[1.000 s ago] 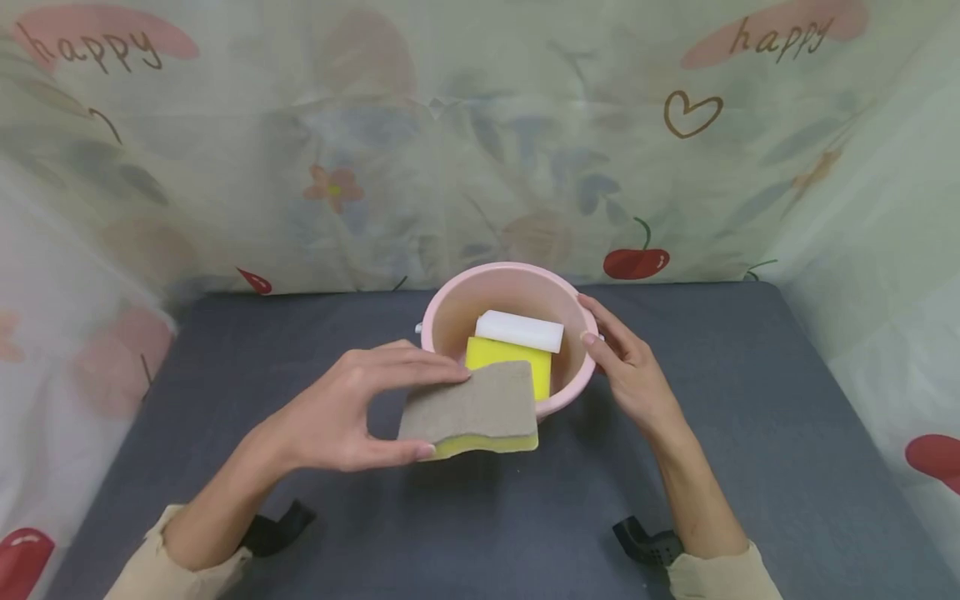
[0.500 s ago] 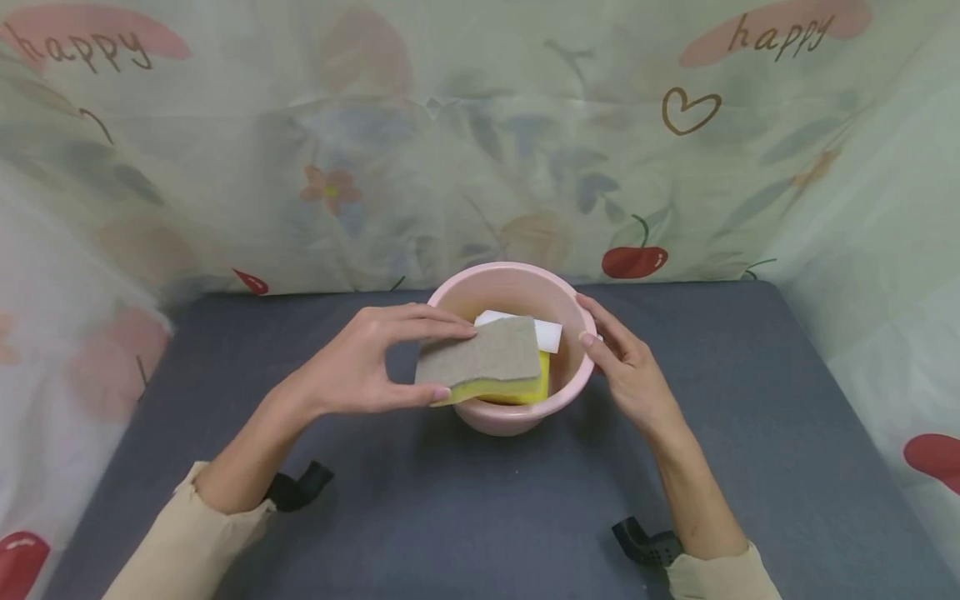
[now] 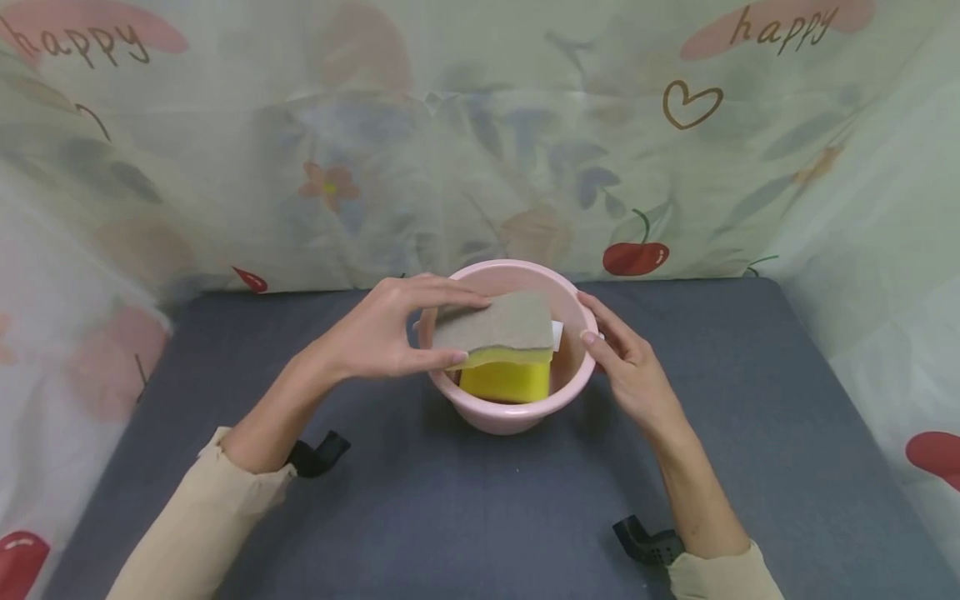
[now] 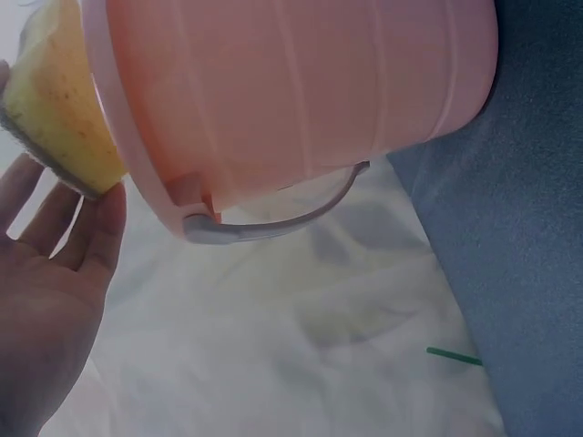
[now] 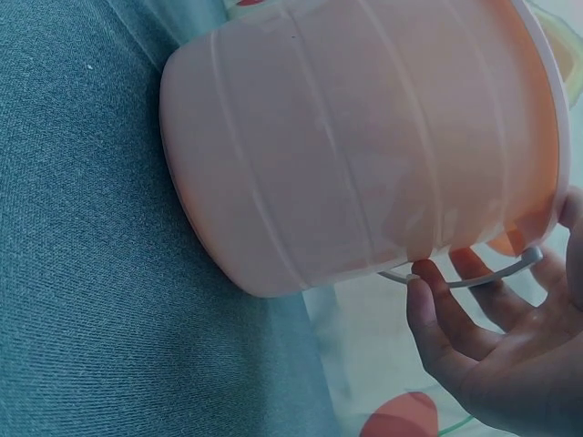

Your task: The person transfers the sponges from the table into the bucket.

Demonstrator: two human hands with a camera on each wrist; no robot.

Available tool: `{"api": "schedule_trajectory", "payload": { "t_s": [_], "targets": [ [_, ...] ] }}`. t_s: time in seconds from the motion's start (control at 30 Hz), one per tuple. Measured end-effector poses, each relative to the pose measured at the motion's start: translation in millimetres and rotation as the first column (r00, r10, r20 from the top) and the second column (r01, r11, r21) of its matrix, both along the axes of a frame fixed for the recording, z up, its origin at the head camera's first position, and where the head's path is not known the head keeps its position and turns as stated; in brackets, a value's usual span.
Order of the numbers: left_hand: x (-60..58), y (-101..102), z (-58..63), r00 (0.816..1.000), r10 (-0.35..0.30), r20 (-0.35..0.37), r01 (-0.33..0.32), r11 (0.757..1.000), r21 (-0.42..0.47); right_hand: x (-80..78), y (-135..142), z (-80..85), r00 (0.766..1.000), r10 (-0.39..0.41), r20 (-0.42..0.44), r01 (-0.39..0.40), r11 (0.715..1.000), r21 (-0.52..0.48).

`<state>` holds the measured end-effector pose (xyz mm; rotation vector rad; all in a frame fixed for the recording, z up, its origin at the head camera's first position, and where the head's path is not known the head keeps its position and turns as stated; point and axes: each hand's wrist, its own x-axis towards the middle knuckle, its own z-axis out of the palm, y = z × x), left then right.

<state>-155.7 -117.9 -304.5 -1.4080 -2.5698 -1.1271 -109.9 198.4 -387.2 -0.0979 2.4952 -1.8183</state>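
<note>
My left hand pinches a sponge with a grey scouring face on top and yellow foam beneath, thumb at its near edge and fingers at the far one. It is held over the mouth of a pink bucket. In the left wrist view the foam is right at the bucket's rim. At the bucket's right side, my right hand grips the rim, its fingers against the outer wall. Inside lie a bright yellow sponge and a white block, mostly hidden behind the held sponge.
The bucket stands upright on a dark grey cloth-covered table, its grey handle hanging down. A printed curtain closes off the back and both sides. Black wrist mounts jut inward from both sleeves.
My left hand has carried the grey-and-yellow sponge away from me, from the bucket's near left edge to over its opening, covering most of the white block. The right hand stays on the rim.
</note>
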Motion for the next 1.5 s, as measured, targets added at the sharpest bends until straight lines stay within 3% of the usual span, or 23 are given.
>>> {"api": "schedule_trajectory", "payload": {
  "t_s": [0.4, 0.93, 1.5],
  "targets": [
    [-20.6, 19, -2.1, 1.000, 0.004, 0.030, -0.001, 0.995, -0.099, 2.0, 0, 1.4, 1.000, -0.003, 0.008, 0.003, 1.000, 0.007],
    [-37.3, 30, -6.9, 1.000, 0.010, -0.007, -0.011, 0.987, -0.158, 0.9, 1, 2.0, 1.000, -0.009, 0.001, 0.009, 1.000, 0.021],
    [-30.4, 24, -16.6, 1.000, 0.007, -0.024, -0.010, 0.992, -0.130, 3.4, -1, 0.2, 1.000, 0.001, -0.014, -0.001, 1.000, 0.029]
  ]
}}
